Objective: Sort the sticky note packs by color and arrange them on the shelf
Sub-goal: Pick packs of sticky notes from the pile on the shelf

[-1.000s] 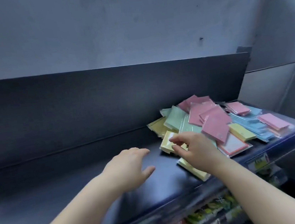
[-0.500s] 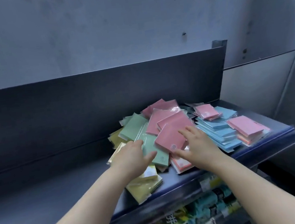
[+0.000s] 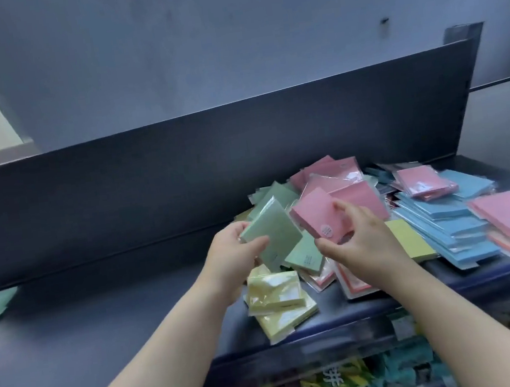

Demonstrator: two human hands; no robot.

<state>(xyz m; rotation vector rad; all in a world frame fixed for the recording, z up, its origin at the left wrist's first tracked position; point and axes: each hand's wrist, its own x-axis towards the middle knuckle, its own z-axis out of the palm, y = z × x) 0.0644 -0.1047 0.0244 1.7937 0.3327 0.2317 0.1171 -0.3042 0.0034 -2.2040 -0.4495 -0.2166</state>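
Green pack (image 3: 271,233) and pink pack (image 3: 314,218) are hovering just above the mixed pile (image 3: 332,177) on the shelf (image 3: 118,322), both looking light, thin, fairly stiff, glossy wrap probably slipping under a loose pinch. Left hand (image 3: 233,260) is gripping green at its near corner, right hand (image 3: 362,244) is pinching pink at its lower edge, fingers (image 3: 255,245) curled on each.
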